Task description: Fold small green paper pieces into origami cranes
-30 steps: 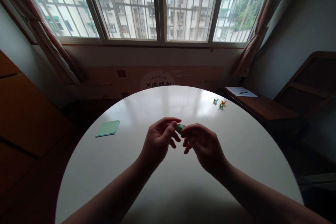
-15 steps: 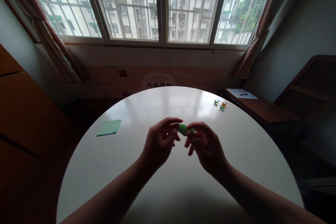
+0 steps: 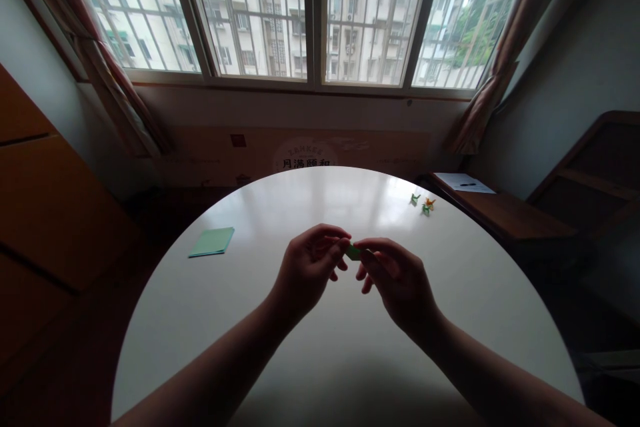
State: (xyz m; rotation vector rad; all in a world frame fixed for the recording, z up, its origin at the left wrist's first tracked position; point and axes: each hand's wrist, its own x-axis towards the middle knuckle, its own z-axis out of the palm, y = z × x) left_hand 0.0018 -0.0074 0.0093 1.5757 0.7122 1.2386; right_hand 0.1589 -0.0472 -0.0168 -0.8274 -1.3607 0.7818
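A small folded piece of green paper (image 3: 353,253) is held above the middle of the white table (image 3: 320,347). My left hand (image 3: 313,260) pinches its left end between thumb and index finger. At the right end, the thumb and fingertips of my right hand (image 3: 397,277) are closed on the same paper. The fingertips cover much of it, so its full shape is hidden. The other fingers of both hands curl loosely below.
A stack of light green paper sheets (image 3: 212,241) lies at the table's left. Toward the far right edge stand two green folded paper birds (image 3: 415,198) and an orange one (image 3: 429,203). Beyond is a wooden side surface (image 3: 520,217) with a white sheet (image 3: 463,182) and a pen.
Both hands have shifted slightly right with the green paper. Half a second ago more of the paper showed between the fingers; now the fingertips are closer together over it.
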